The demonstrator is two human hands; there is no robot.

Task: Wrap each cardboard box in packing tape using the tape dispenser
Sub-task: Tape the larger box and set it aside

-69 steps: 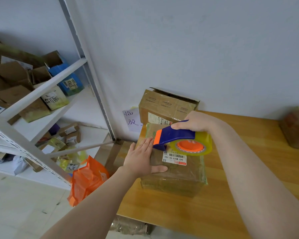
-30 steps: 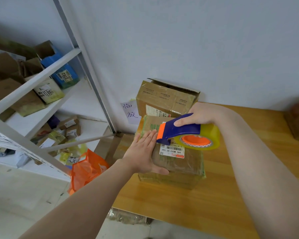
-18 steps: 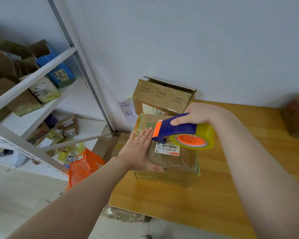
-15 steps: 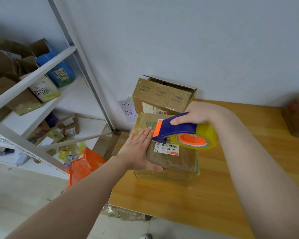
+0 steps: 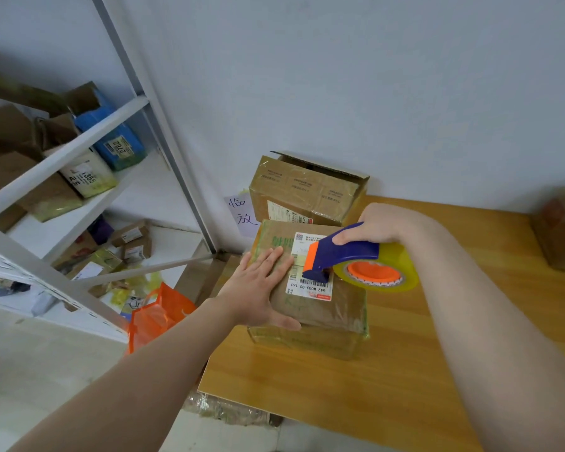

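- we see a squat brown cardboard box (image 5: 320,308), its faces glossy and slightly wrinkled under clear tape. it lies on the left part of the smooth yellow-brown wooden table (image 5: 405,370), close to the table's left edge.
- a white printed shipping label (image 5: 309,288) with a barcode is stuck flat on the box top.
- our left hand (image 5: 258,288) rests flat on the left half of the box top, with the fingers straight and close together and the thumb lying along the near edge.
- our right hand (image 5: 377,225) has its fingers curled round the handle of the blue and orange plastic tape dispenser (image 5: 343,252). the dispenser's orange front end sits over the label, but we cannot tell whether its lower lip touches the label.
- the dispenser carries a round roll of translucent yellowish tape (image 5: 402,265) on an orange hub, and the roll hangs past the box's right edge.
- just behind, against the pale wall, stands a taller cardboard carton (image 5: 307,190) with its top flaps raised. what it contains is hidden from us.
- a white metal shelf rack (image 5: 79,148) on the left holds crumpled cartons and a blue parcel (image 5: 118,141).
- an orange plastic bag (image 5: 157,316) sits on the floor beside the table's left edge.
- to the right a broad stretch of wood separates the taped box from another brown box (image 5: 561,230) at the far right edge, so the two are well apart.
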